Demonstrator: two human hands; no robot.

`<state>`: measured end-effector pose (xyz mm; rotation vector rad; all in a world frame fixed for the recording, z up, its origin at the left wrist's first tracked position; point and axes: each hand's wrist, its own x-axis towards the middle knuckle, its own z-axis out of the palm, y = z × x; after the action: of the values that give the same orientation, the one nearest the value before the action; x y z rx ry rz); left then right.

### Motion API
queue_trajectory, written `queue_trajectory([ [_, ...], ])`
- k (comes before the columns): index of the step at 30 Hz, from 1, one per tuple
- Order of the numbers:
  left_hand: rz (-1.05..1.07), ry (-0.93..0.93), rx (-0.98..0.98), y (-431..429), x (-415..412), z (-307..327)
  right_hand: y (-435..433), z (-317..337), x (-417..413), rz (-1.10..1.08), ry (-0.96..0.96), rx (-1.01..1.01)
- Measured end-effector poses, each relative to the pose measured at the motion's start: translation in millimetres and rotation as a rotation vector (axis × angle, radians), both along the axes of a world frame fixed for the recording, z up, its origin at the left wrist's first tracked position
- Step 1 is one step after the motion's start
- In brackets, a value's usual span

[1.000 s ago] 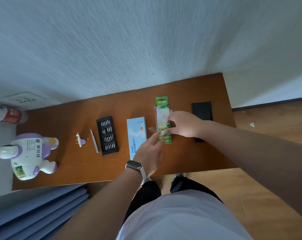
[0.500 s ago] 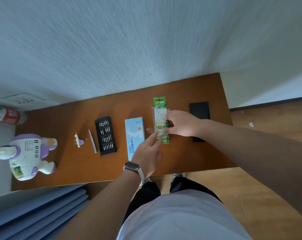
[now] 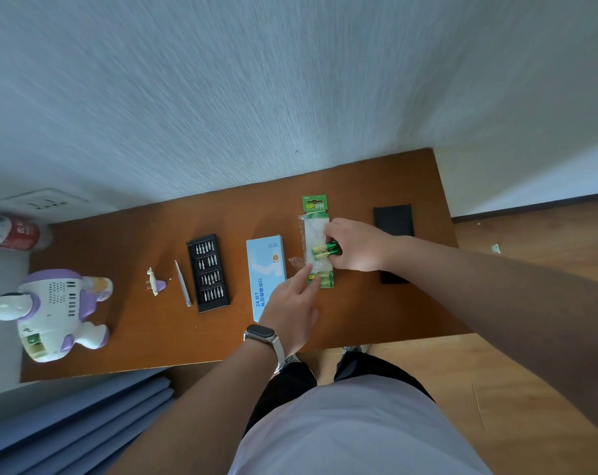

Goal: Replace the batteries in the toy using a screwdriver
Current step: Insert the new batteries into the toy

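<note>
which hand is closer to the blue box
Left. The left hand overlaps the lower right edge of the blue box, a finger pressing the battery pack. The right hand is farther right, on the pack's other side, gripping the green batteries.

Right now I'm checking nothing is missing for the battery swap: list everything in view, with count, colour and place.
table: 1, brown, against wall
toy: 1, white and purple, table's left end
small part: 1, white and purple, right of toy
screwdriver: 1, grey, right of small part
bit case: 1, black, right of screwdriver
box: 1, light blue, mid-table
battery pack: 1, green and clear, right of box
batteries: 2, green, at battery pack
flat slab: 1, black, table's right end
bottle: 1, white and red, far left
watch: 1, dark face, left wrist
left hand: finger presses battery pack
right hand: grips batteries
</note>
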<state>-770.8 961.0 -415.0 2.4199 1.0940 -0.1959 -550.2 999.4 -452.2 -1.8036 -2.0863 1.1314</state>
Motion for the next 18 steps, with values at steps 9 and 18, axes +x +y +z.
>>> queue_trajectory([
  [9,0.011,-0.006,-0.032,0.2,-0.2,-4.9,8.3,2.4,-2.5,0.127,-0.152,-0.043],
  [18,0.026,-0.003,-0.022,-0.1,0.0,-6.2,3.5,8.1,-2.6,0.169,-0.199,-0.049],
])
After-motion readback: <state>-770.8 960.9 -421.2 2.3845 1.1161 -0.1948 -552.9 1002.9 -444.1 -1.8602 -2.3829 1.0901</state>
